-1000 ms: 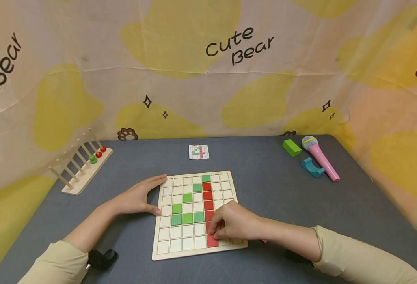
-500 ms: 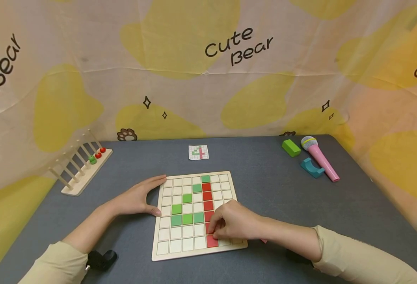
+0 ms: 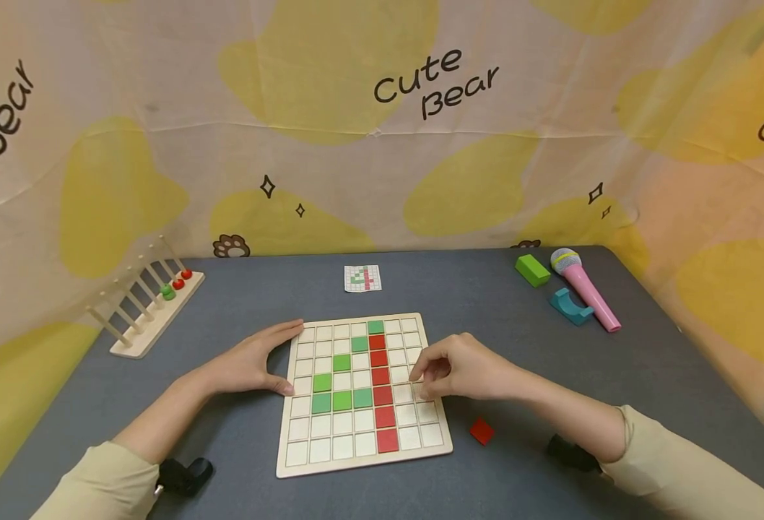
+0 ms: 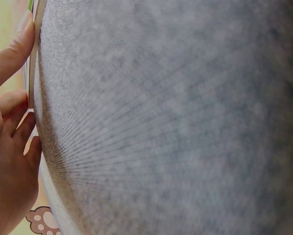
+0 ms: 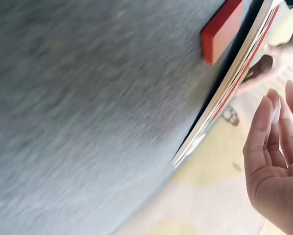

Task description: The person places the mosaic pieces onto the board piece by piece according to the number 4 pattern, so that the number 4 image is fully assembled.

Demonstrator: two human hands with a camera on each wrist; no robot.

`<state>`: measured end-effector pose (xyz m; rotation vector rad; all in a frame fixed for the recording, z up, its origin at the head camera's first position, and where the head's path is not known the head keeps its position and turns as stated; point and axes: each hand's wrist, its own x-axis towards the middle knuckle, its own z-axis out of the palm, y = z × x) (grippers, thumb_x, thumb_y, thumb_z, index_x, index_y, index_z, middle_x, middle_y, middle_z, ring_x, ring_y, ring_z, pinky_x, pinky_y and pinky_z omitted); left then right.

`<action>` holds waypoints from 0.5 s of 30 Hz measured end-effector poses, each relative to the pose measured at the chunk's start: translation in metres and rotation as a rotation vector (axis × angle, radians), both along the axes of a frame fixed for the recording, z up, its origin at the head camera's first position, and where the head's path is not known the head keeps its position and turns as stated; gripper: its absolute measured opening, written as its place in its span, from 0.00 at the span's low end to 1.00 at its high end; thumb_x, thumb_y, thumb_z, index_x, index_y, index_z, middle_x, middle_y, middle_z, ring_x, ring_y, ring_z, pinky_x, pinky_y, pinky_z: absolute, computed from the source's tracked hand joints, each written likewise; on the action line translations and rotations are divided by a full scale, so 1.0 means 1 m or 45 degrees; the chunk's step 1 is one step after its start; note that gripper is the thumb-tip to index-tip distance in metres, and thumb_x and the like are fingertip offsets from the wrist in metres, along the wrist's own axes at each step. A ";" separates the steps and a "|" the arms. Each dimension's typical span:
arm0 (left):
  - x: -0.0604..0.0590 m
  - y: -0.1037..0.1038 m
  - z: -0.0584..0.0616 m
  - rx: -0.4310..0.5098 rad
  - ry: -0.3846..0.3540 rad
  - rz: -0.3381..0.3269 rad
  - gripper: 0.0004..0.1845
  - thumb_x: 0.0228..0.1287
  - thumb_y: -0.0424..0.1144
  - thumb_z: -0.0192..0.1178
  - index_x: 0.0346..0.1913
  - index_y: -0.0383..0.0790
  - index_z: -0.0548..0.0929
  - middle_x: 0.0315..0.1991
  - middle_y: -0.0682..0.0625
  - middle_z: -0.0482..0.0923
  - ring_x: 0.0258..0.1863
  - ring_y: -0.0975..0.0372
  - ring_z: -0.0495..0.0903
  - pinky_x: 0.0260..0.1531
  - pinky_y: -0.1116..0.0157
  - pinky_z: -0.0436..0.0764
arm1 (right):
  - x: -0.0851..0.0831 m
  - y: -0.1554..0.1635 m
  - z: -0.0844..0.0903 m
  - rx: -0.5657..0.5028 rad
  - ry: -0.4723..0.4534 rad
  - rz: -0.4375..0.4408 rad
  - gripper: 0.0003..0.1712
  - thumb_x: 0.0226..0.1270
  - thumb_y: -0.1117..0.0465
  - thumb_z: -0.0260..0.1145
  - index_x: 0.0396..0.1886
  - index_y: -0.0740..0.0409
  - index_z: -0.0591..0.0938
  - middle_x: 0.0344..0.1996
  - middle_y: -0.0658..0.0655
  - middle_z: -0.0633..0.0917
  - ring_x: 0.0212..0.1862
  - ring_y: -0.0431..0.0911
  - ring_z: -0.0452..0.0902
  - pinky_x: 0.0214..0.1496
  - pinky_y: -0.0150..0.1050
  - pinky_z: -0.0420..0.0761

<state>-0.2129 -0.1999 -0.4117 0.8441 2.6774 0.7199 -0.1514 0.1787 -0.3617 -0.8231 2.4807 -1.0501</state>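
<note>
A wooden grid board (image 3: pixel 283 456) lies flat on the table. Green tiles (image 3: pixel 341 362) form a slanted line and a short row on it, beside a column of red tiles (image 3: pixel 380 376). My left hand (image 3: pixel 244 365) rests at the board's left edge, thumb and index finger spread apart and touching the rim. In the left wrist view, the thumb of that hand (image 4: pixel 11 161) lies against the board's edge. My right hand (image 3: pixel 463 368) hovers over the board's right side, its fingers loosely bent with nothing between them. One loose red tile (image 3: pixel 482 431) lies on the table right of the board.
Behind the board lies a small pattern card (image 3: pixel 362 279). A peg rack (image 3: pixel 161 318) with red and green beads stands at left. At back right are a green block (image 3: pixel 533 270), a teal curved block (image 3: pixel 571 307) and a pink toy microphone (image 3: pixel 588 292). A printed cloth hangs behind.
My right hand has lifted off the bottom red tile and moved up and to the right. The loose red tile now shows fully. My left hand has stayed in place.
</note>
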 end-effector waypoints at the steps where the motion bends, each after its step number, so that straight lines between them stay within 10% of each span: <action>1: 0.000 0.000 0.000 0.000 0.000 0.000 0.60 0.43 0.61 0.76 0.76 0.36 0.59 0.76 0.37 0.59 0.75 0.39 0.59 0.68 0.36 0.63 | -0.001 0.004 0.000 -0.004 -0.012 0.002 0.07 0.56 0.61 0.76 0.36 0.54 0.89 0.24 0.46 0.84 0.27 0.33 0.76 0.31 0.28 0.79; 15: -0.001 0.001 0.000 0.011 0.014 -0.016 0.60 0.43 0.60 0.76 0.76 0.34 0.59 0.76 0.36 0.59 0.75 0.40 0.60 0.69 0.37 0.62 | -0.014 0.057 -0.010 0.055 -0.315 0.288 0.12 0.55 0.60 0.76 0.40 0.53 0.88 0.32 0.54 0.89 0.31 0.33 0.80 0.36 0.31 0.84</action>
